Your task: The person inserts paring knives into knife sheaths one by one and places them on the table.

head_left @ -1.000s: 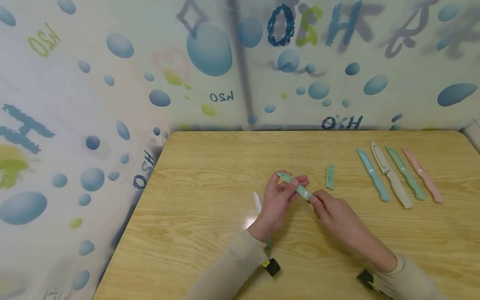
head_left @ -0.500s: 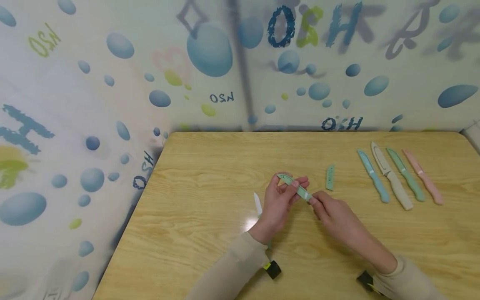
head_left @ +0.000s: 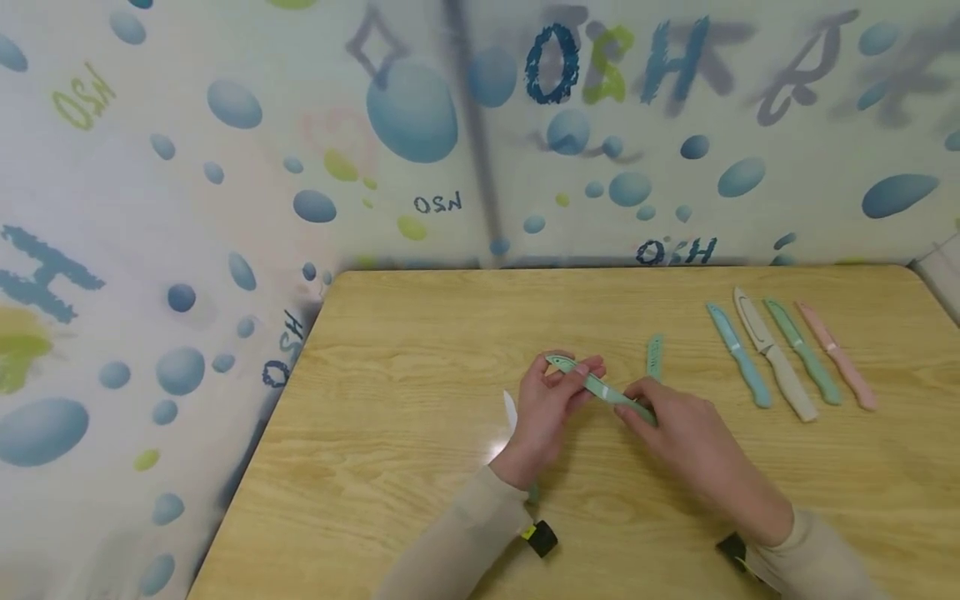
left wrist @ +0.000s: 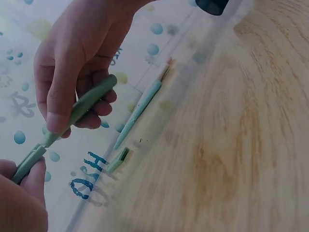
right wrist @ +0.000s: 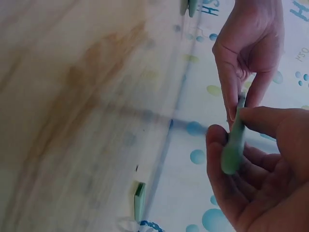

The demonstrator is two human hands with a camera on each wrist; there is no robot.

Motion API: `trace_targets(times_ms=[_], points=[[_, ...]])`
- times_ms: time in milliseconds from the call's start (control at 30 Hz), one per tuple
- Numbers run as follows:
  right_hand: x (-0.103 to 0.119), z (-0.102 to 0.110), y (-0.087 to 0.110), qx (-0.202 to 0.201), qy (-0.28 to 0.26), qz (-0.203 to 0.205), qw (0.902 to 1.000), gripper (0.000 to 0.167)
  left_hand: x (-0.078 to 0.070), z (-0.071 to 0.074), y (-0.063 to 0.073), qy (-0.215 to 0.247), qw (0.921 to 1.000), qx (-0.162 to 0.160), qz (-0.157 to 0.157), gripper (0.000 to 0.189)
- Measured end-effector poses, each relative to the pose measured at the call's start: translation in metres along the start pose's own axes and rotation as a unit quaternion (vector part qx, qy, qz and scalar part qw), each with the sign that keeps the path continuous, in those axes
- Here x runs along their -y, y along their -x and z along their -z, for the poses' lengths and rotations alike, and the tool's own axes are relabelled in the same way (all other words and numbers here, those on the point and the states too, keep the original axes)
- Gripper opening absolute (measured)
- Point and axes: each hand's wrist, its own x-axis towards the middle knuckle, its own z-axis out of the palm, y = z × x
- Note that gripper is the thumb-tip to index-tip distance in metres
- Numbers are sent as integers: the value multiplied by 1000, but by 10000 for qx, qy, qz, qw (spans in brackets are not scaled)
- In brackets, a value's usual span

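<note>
In the head view, a green knife with its blade in a green sheath is held over the table between both hands. My left hand pinches the sheathed part between thumb and fingers. My right hand grips the green knife's handle, whose rounded end shows in the left wrist view. Partly hidden under my left wrist lies a second knife with a bare white blade and a green handle end. A loose green sheath lies just beyond my right hand.
At the right of the wooden table lie a blue knife, a larger beige knife, a green knife and a pink knife, side by side. A patterned wall borders the table's back and left.
My right hand's fingers have shifted along the handle toward its end, leaving more of it showing. My left hand keeps its pinch on the sheath. The head view has tilted slightly.
</note>
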Motion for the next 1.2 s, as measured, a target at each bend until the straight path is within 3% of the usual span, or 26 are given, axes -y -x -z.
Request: trace_targets(times_ms=[133, 267, 400, 567, 700, 933, 1200], points=[[-5, 3, 0, -169, 355, 308, 9988, 13, 0, -3, -1, -91, 9998, 144, 80, 18], [-10, 9, 0, -236, 536, 329, 9977, 15, -4, -2, -2, -149, 9992, 289, 228, 25], [-20, 20, -4, -77, 554, 124, 9984, 17, -15, 7, -6, -32, 9999, -131, 51, 30], [-46, 33, -14, 171, 777, -223, 9966, 20, -35, 27, -10, -394, 9972, -565, -306, 26], [-68, 43, -19, 192, 970, -472, 9940, 26, -49, 42, -9, -679, 9941, -753, -398, 19], [-92, 50, -26, 253, 1235, -698, 9896, 42, -62, 67, -6, -732, 9919, -870, -565, 14], [-99, 49, -30, 193, 1716, -465, 9839, 44, -71, 83, -4, -913, 9883, -1049, -634, 12]])
